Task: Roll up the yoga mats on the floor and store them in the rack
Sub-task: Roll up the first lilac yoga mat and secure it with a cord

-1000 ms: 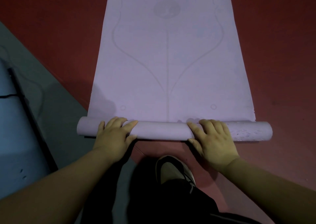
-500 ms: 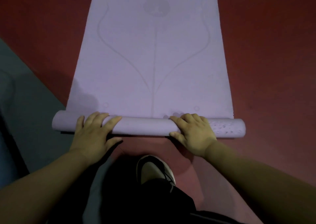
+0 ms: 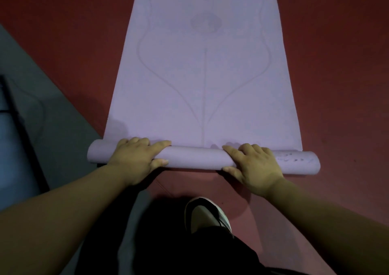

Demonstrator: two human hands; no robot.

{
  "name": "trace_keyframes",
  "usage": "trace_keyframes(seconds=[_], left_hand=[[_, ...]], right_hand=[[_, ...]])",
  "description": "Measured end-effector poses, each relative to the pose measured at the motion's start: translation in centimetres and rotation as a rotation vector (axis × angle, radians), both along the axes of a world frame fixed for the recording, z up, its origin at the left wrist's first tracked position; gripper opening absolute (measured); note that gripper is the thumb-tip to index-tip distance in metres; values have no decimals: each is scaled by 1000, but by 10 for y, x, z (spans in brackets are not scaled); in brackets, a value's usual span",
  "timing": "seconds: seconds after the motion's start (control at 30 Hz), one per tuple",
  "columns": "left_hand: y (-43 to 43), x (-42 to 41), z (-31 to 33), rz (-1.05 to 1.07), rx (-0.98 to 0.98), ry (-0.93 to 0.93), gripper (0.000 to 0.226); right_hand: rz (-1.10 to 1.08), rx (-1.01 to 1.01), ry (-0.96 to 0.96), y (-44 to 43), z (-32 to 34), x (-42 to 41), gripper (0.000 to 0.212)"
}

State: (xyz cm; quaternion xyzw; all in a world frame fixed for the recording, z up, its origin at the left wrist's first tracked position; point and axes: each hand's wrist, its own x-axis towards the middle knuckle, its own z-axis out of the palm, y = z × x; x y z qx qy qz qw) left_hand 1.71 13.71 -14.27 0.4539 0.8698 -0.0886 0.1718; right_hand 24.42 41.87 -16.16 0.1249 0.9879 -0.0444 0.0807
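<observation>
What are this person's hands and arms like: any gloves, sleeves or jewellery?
Both are bare. The left hand and the right hand wear no gloves, and no ring shows in the dim light. The left forearm and the right forearm carry no sleeve, watch or band as far as the picture reaches.

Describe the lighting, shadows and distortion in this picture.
Head view: dim, even light; soft shadows fall on the purple mat just beyond the left hand and right hand; the wide-angle lens enlarges the near forearms; clothing beside the shoe is black, detail lost.
</observation>
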Motion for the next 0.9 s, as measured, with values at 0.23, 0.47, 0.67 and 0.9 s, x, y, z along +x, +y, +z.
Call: trace_keyframes(seconds=[0.23, 0.47, 0.67, 0.9], left_hand=[[-20, 28, 6, -52, -106, -294, 94], [-27, 56, 6, 56, -125, -172, 73], [-43, 87, -12, 71, 143, 38, 63], [-9, 49, 7, 117, -105, -204, 82]], right_hand=[[52, -126, -102, -13, 9, 38, 65], [2, -148, -154, -22, 7, 43, 70], [-4, -285, -347, -7, 15, 22, 81], [-37, -94, -17, -26, 8, 38, 65]])
